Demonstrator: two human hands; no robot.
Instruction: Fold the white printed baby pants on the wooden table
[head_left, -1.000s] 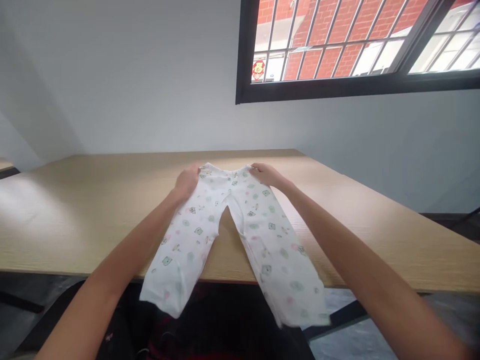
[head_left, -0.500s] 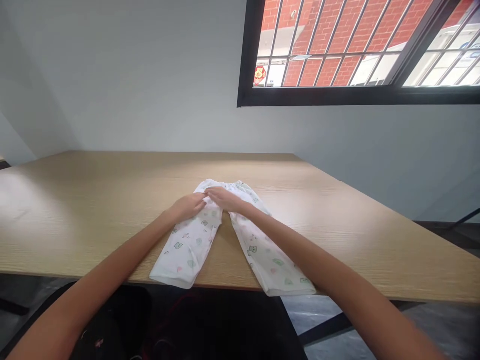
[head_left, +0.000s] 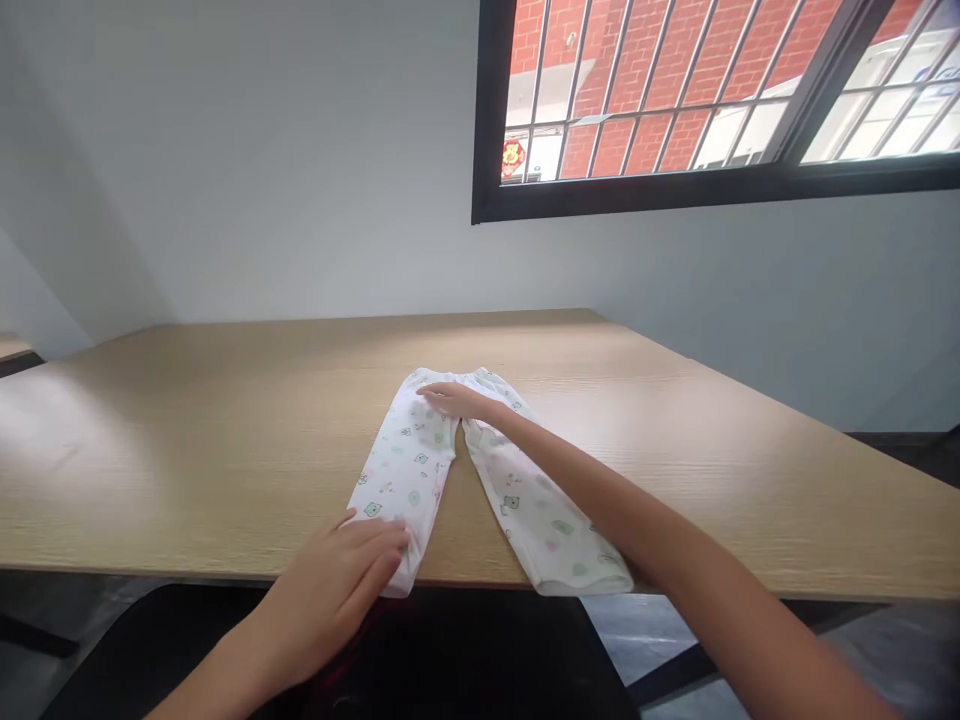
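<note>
White pants [head_left: 409,465] with a small green and pink print lie spread on the table, waistband away from me and the two legs splayed toward the front edge. My left hand [head_left: 341,575] rests flat over the lower end of the left leg, fingers stretched out and covering part of the hem. Near the waist, my right hand [head_left: 454,398] lies on the upper left part of the fabric with its fingers extended. The right forearm passes over the right leg and hides some of it. That leg's hem reaches the table edge.
The pants lie on a light wooden table [head_left: 247,420] that runs back to a grey wall [head_left: 315,180]. A barred window [head_left: 645,100] with a dark frame is at the upper right. Below the front edge is a dark seat [head_left: 480,660].
My left hand has slid from the waist area down the left leg to its hem. The right hand stays near the waist. The left leg now lies straighter. The view has tilted slightly.
</note>
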